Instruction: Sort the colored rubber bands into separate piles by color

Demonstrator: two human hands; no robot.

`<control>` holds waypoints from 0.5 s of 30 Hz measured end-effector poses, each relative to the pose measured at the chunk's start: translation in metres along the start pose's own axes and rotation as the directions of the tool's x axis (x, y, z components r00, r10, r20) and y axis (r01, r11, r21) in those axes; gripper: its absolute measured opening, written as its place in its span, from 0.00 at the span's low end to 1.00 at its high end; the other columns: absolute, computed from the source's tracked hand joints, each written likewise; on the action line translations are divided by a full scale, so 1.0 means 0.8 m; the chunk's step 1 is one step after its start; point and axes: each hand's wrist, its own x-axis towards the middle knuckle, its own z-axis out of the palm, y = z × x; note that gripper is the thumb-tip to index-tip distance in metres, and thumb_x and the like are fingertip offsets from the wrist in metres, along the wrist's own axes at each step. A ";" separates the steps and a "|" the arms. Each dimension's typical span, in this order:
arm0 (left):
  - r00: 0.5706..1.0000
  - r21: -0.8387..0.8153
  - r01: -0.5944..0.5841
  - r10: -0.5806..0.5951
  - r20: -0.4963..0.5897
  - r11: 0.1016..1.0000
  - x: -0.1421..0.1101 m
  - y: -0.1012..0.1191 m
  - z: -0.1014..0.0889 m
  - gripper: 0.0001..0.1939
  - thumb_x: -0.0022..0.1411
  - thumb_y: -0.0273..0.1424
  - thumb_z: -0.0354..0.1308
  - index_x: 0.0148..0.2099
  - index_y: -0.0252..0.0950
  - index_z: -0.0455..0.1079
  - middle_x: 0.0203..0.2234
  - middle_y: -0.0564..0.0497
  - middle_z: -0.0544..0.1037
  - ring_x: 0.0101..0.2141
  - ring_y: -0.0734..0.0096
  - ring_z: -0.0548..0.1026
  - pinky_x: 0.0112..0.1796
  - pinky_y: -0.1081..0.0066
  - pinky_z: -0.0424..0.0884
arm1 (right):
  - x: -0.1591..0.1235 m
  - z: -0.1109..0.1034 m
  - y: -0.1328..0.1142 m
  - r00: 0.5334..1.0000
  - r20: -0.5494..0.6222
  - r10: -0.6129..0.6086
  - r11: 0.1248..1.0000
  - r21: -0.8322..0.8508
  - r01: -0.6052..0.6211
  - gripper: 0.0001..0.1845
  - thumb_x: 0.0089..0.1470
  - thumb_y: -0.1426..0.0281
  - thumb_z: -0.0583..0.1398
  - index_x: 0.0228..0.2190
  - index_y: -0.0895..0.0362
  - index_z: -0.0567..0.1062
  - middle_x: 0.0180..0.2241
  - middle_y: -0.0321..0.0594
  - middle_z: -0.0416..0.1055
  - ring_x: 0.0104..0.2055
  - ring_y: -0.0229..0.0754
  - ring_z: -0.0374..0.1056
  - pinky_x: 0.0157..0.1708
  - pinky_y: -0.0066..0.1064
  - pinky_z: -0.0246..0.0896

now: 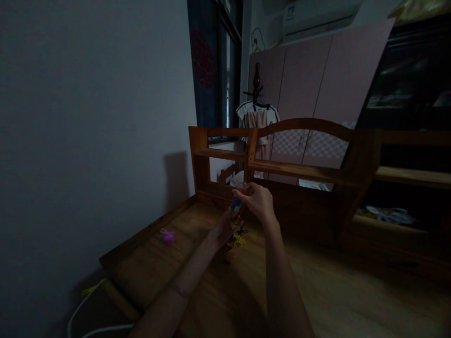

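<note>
My left hand (222,228) is closed round the lower part of a small clear container (237,204) with a blue and white patch on its side. My right hand (260,201) grips the container's upper end between thumb and fingers, where something reddish shows through. The container is tilted over the wooden desk (207,281). Below it lies a loose heap of thin yellow and black bands (238,241), perhaps small elastics, partly hidden by my left hand. The dim light blurs the details.
Left of my hands lies a small purple object with ear-like tips (168,236). A wooden shelf rack (303,167) stands along the desk's back edge, and a white wall (105,117) borders the left. A white cable (75,312) hangs at the lower left.
</note>
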 end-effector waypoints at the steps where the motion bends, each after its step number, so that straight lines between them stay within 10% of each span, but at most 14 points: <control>1: 1.000 -0.003 -0.001 0.001 -0.009 1.000 0.000 -0.001 0.001 0.10 0.62 0.29 0.57 0.46 0.42 0.72 0.40 0.52 0.77 0.39 0.69 0.76 0.53 0.56 0.66 | 0.000 0.000 0.000 1.000 0.004 0.001 1.000 0.006 -0.001 0.27 0.49 0.43 0.58 0.26 0.55 0.73 0.25 0.40 0.73 0.28 0.42 0.68 0.25 0.28 0.48; 15: 0.991 0.025 -0.019 0.022 -0.129 1.000 -0.006 0.010 0.018 0.11 0.62 0.29 0.51 0.44 0.37 0.72 0.39 0.45 0.78 0.50 0.55 0.72 0.54 0.58 0.64 | -0.002 0.003 -0.003 0.994 0.105 -0.033 0.999 -0.007 0.033 0.25 0.50 0.44 0.59 0.25 0.55 0.71 0.26 0.40 0.74 0.28 0.42 0.68 0.24 0.29 0.46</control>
